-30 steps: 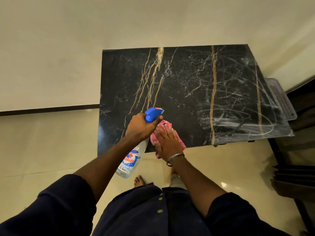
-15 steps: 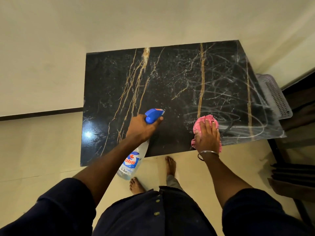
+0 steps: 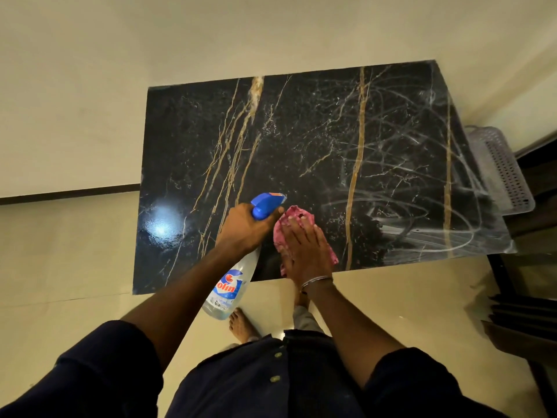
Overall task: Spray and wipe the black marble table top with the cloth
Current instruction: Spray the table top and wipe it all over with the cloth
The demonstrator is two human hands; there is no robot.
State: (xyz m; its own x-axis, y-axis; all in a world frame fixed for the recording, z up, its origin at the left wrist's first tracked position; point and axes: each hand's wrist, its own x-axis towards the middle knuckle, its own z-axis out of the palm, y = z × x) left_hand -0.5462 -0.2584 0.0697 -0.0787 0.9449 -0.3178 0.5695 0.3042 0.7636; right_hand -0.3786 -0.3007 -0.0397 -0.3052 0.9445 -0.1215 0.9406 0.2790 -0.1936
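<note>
The black marble table top [image 3: 301, 152] with gold and white veins fills the middle of the head view. My left hand [image 3: 244, 230] grips the neck of a clear spray bottle [image 3: 232, 285] with a blue trigger head, held over the near edge. My right hand [image 3: 307, 248] lies flat, fingers spread, pressing a pink cloth [image 3: 294, 214] onto the marble near the front edge, right beside the bottle's nozzle. Pale wet swirl marks cover the right part of the top.
A grey perforated plastic basket [image 3: 506, 173] sticks out past the table's right edge. Dark furniture [image 3: 530, 312] stands at the right. Cream floor tiles and my bare feet [image 3: 241, 324] lie below the table's front edge; a pale wall rises behind.
My right hand slid the pink cloth rightward along the front edge, then back left next to the spray bottle. The left hand kept hold of the bottle in about the same place.
</note>
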